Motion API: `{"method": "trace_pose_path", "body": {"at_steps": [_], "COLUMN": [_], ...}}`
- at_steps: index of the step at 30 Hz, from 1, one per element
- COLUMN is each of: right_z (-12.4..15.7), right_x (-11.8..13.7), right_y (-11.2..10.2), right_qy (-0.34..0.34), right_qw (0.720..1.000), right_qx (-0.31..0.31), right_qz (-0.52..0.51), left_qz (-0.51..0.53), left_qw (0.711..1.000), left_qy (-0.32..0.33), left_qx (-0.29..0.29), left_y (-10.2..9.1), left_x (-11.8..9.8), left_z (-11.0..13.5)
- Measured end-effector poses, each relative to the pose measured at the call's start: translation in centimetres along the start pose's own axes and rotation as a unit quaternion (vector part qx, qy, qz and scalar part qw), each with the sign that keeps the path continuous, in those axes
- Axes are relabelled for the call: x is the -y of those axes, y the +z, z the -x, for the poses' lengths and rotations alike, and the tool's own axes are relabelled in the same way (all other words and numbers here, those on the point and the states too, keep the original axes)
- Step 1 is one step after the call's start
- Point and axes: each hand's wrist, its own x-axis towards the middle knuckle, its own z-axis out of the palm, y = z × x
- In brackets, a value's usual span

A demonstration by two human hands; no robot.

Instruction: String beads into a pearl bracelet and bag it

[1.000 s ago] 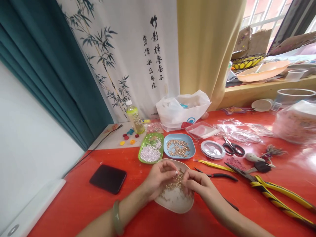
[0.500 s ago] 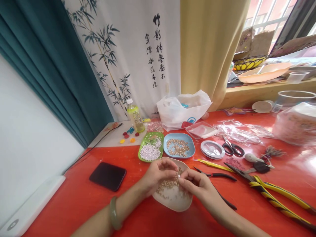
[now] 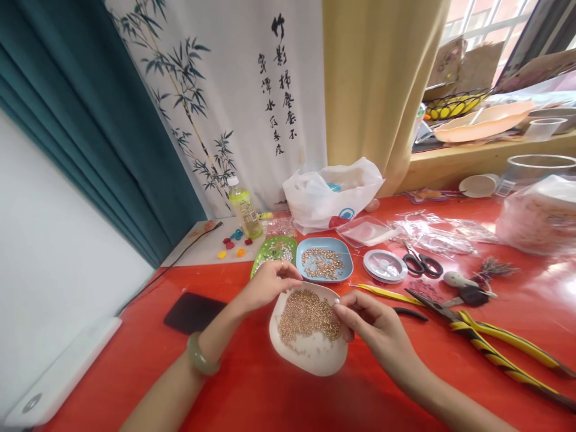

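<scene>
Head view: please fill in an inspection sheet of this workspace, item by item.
Surface: glossy red table.
Working things: gold beads in a white dish; green tray and blue tray behind it.
Clutter: phone, scissors, yellow-handled pliers, bottle, plastic bag.
Hands: right hand pinches a small white bead; left hand by the dish's far edge, grip unclear.
Cables: black cable at left.
Surroundings: teal curtain, bamboo-print hanging, yellow curtain, window.

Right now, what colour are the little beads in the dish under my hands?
The beads are gold; the head view shows them best.
</scene>
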Motion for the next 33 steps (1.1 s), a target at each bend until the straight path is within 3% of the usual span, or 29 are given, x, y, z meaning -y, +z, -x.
{"method": "trace_pose_path", "body": {"at_steps": [7, 11, 18, 21, 24, 28, 33], "right_z": [-0.7, -0.9, -1.0, -0.9, -0.8, -0.5, -0.6], "right_x": [-0.3, -0.5, -1.0, -1.1, -1.0, -0.7, -0.9], "right_y": [-0.7, -0.8, -1.0, -1.0, -0.4, 0.6, 0.9], "right_qy": [-0.025, -0.026, -0.033, -0.038, -0.044, -0.023, 0.006], "right_qw": [0.999, 0.999, 0.997, 0.996, 0.993, 0.991, 0.994], "right_qx": [-0.034, -0.038, -0.03, -0.03, -0.027, 0.012, 0.033], "right_qz": [0.026, 0.025, 0.059, 0.077, 0.104, 0.128, 0.108], "left_qz": [-0.124, -0.171, -0.147, -0.085, 0.081, 0.311, 0.419], "left_qw": [0.99, 0.982, 0.987, 0.996, 0.996, 0.946, 0.899], "left_qy": [0.065, 0.069, 0.047, 0.024, -0.038, -0.09, -0.129], "left_qx": [0.023, 0.052, 0.053, 0.026, 0.01, 0.016, 0.009], "left_y": [2.2, 3.0, 3.4, 3.5, 3.8, 4.5, 4.7], "left_x": [0.4, 0.8, 0.8, 0.7, 0.8, 0.8, 1.0], "left_z": [0.4, 0.7, 0.7, 0.7, 0.7, 1.0, 1.4]}}
